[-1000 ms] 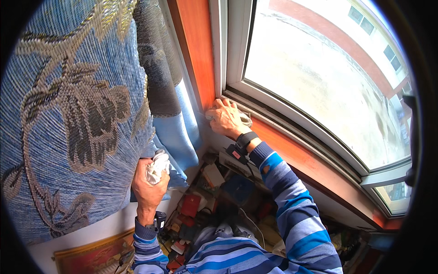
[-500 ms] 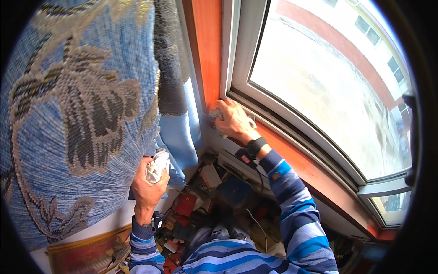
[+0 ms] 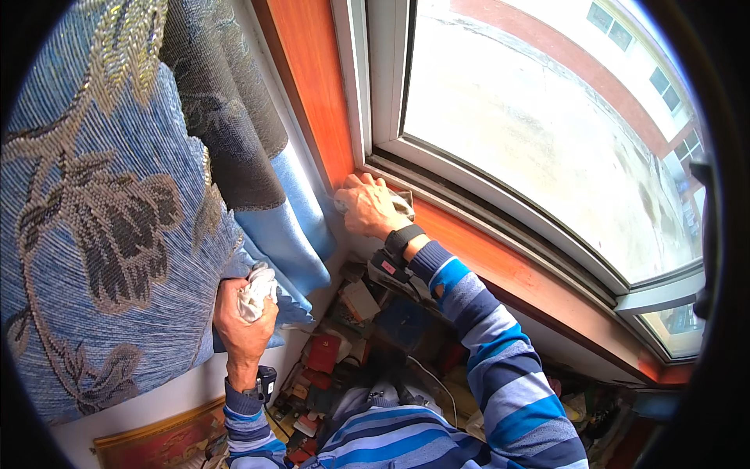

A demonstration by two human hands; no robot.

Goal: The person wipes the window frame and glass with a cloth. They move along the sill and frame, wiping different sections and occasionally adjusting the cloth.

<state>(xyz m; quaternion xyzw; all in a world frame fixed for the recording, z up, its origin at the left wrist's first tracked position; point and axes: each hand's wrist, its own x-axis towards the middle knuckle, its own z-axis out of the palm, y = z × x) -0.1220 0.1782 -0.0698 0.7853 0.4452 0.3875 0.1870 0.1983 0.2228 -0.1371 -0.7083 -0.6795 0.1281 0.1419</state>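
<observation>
A crumpled white cloth (image 3: 257, 294) sticks up out of my left hand (image 3: 244, 327), whose fingers are closed around it. The heavy blue curtain (image 3: 156, 313) with its dark flower pattern is drawn in folds toward that same hand; whether the fingers also grip it is hidden. My right hand (image 3: 370, 206) is at the inner corner of the red-brown window sill (image 3: 469, 238), bent over a greyish rag (image 3: 404, 203) that shows on both sides of it. Just above the hand runs the white window frame (image 3: 500, 207).
Behind the heavy curtain hangs a light blue lining (image 3: 293, 211). Below the sill lies clutter with a red box (image 3: 323, 353), a blue item (image 3: 402, 322) and a pale cable (image 3: 441, 387). A framed picture (image 3: 156, 434) leans at lower left. Outside the glass is a paved yard (image 3: 523, 117).
The whole view has shifted, so window and sill sit further left. My right hand stays on the rag at the sill corner. The left still grips the white cloth, and the curtain has swung left.
</observation>
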